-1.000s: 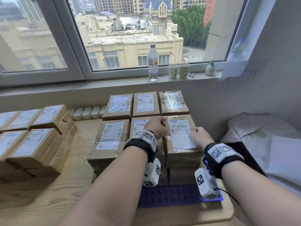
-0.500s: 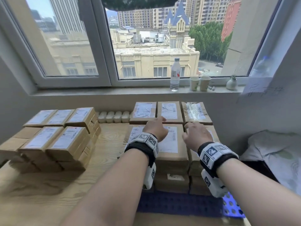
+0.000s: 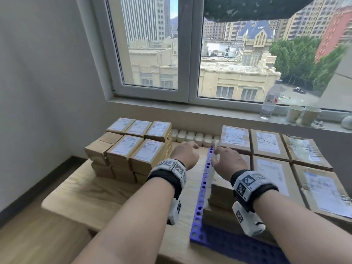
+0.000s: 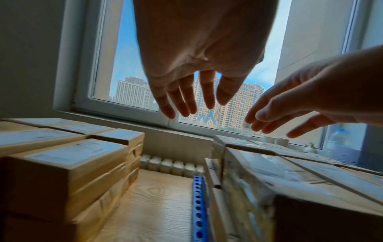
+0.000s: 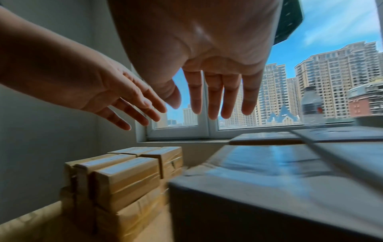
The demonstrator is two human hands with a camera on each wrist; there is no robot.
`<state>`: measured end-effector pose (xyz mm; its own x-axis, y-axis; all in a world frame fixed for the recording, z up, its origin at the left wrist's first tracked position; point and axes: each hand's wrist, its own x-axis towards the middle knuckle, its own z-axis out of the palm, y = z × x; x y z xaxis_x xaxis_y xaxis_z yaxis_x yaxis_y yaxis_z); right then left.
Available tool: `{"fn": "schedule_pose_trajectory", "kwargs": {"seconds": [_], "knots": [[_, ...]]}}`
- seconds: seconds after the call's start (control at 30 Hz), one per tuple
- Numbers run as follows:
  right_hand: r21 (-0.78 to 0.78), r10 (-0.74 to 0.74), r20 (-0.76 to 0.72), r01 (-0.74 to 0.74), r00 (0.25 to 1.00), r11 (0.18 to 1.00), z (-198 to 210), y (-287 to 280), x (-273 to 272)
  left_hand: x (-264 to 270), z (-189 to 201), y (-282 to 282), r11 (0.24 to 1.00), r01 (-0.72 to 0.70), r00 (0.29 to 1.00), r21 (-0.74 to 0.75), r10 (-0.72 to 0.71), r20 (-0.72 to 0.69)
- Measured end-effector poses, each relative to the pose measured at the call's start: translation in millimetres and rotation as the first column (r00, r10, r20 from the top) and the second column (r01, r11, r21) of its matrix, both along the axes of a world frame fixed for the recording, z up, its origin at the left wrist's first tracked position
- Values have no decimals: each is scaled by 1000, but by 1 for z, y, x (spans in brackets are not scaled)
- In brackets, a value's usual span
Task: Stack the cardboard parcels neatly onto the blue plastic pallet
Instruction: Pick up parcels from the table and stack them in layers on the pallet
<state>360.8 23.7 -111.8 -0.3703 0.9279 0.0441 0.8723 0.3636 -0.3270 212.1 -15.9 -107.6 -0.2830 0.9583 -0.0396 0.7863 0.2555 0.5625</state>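
Observation:
Labelled cardboard parcels (image 3: 270,168) stand stacked in rows on the blue plastic pallet (image 3: 202,202) at the right of the wooden table. A second pile of smaller parcels (image 3: 133,153) stands off the pallet to the left. My left hand (image 3: 185,152) hovers over the bare wood between the two piles, fingers spread and holding nothing (image 4: 190,98). My right hand (image 3: 226,159) hangs above the left edge of the pallet stack, fingers straight and empty (image 5: 217,98). Both palms face down.
The wooden table (image 3: 106,191) ends at the left and front. A white ribbed radiator (image 3: 192,136) runs along the wall behind. On the window sill stand a water bottle (image 3: 269,101) and two paper cups (image 3: 302,114).
Both hands have lifted off the front pallet parcels and moved left towards the gap between the piles. The head view has swung left, bringing the left pile nearer the centre.

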Motion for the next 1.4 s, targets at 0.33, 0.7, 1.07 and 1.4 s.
{"fn": "schedule_pose_trajectory", "kwargs": {"seconds": [0.33, 0.7, 1.07, 1.4], "knots": [[-67, 105, -27, -106, 994, 992, -16, -56, -160, -162, -14, -73, 988, -154, 984, -33, 156, 80], [-107, 193, -79, -200, 978, 974, -38, -100, -286, -279, -51, -124, 942, -331, 933, -54, 336, 130], [-77, 323, -109, -331, 940, 940, -56, -69, -387, -388, -70, -102, 875, -476, 858, -90, 484, 169], [-49, 419, -60, -422, 906, 905, -67, -21, -459, -468, -80, -44, 838, -508, 795, -199, 545, 268]]}}
